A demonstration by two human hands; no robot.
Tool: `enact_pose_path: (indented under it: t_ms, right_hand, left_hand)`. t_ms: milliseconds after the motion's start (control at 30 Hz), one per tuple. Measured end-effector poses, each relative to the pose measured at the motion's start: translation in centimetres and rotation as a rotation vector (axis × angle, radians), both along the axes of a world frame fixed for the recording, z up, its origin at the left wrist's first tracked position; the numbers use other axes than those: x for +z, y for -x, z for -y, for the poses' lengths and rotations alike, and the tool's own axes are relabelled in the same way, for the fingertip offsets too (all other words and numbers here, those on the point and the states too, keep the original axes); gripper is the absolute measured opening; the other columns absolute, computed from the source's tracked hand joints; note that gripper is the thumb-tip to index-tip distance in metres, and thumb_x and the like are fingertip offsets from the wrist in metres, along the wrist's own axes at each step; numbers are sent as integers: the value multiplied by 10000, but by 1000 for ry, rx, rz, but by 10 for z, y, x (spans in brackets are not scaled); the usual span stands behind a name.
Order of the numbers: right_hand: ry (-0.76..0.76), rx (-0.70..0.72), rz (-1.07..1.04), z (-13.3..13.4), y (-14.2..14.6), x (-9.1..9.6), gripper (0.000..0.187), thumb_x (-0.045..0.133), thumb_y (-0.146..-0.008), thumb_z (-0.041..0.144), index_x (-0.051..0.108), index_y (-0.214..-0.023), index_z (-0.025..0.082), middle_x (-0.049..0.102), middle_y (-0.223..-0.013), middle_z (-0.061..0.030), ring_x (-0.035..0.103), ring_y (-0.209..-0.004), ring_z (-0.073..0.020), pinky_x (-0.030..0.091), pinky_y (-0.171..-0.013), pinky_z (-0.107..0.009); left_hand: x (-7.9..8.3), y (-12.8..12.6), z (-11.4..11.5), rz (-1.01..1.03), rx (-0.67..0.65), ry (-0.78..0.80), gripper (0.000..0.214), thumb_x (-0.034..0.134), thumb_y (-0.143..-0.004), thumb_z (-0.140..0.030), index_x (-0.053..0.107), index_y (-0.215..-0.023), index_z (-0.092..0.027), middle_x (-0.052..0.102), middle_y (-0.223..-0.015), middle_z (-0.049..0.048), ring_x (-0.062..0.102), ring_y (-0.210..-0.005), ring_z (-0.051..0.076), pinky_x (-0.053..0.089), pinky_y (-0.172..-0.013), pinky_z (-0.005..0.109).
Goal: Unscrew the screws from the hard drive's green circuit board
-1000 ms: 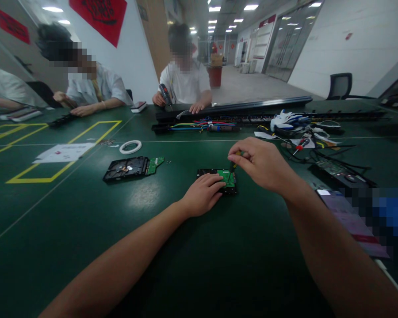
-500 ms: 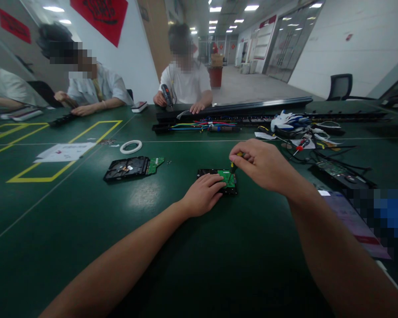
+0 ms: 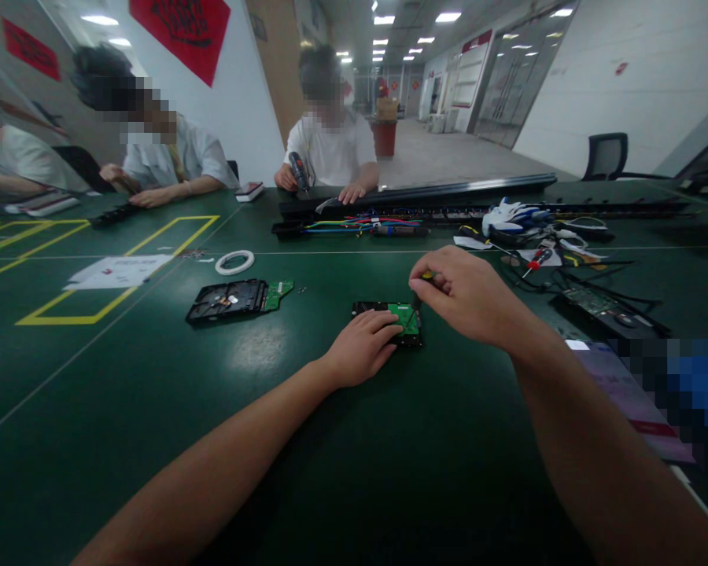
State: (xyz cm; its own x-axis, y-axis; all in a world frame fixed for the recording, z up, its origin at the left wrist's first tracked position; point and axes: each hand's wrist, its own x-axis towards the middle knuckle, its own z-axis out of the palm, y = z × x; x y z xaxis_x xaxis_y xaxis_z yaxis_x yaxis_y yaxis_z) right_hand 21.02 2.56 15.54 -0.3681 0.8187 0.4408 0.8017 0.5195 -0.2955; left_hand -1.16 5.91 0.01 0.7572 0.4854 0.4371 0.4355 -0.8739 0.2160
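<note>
A black hard drive (image 3: 375, 308) with a green circuit board (image 3: 403, 317) on top lies on the green table (image 3: 153, 409) in front of me. My left hand (image 3: 361, 346) rests flat on its near left part, fingers stretched over it. My right hand (image 3: 466, 292) is closed around a small screwdriver (image 3: 418, 296) with a yellow and black handle, held upright with its tip on the circuit board's right side.
A second opened hard drive (image 3: 231, 299) lies to the left, near a white tape ring (image 3: 234, 262) and a paper sheet (image 3: 118, 271). Cables and tools (image 3: 536, 236) crowd the right. Across the table two people sit; one holds a power screwdriver (image 3: 298, 171) over a long black strip (image 3: 418, 192).
My right hand has shifted very slightly on the screwdriver; my left hand and the drive have stayed put.
</note>
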Motion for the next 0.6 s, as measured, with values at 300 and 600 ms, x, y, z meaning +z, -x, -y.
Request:
enact_pose_path:
  t_ms: [300, 600]
  right_hand:
    - [12, -19, -3, 0, -1, -1, 201, 579, -955, 192, 706, -1111, 188, 739, -1077, -101, 651, -902, -241, 468, -808, -375]
    - [10, -9, 12, 0, -1, 0, 141, 572, -960, 222, 708, -987, 198, 709, -990, -82, 623, -848, -227, 446, -766, -361]
  left_hand:
    - [-1, -1, 0, 6, -3, 0, 358, 569, -1051, -292, 589, -1401, -217, 603, -1481, 130, 549, -1427, 323, 459, -1202, 595]
    - [-2, 0, -1, -1, -5, -1, 364, 566, -1051, -289, 582, -1406, -213, 602, -1488, 130, 542, -1437, 320, 447, -1212, 592]
